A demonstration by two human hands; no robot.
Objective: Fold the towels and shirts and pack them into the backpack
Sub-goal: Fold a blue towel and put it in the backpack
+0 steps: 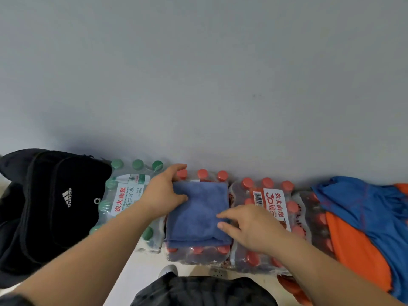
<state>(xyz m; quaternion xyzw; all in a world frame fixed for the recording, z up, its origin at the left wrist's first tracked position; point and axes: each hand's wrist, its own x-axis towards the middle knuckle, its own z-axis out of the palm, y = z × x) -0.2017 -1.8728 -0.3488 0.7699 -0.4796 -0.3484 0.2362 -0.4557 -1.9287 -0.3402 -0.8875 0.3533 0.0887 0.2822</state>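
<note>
On the red-capped bottle pack (198, 255), left hand (162, 191) grips the folded towel (198, 213); right hand (251, 226) presses it, fingers straight.

Left hand (164, 191) and right hand (249, 226): bare, like both forearms (99, 250).
Sleeve (8, 300): dark, bottom-left corner.
Lower garment (203, 292): dark grey, speckled.
Shoe (169, 270): pale grey.

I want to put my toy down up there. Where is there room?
There is bare room on the red-capped bottle pack between the blue towel and the shirts, and on the green-capped pack beside the backpack. The middle is crowded: the left hand and right hand are on the towel. The right end is covered by the shirts.
</note>
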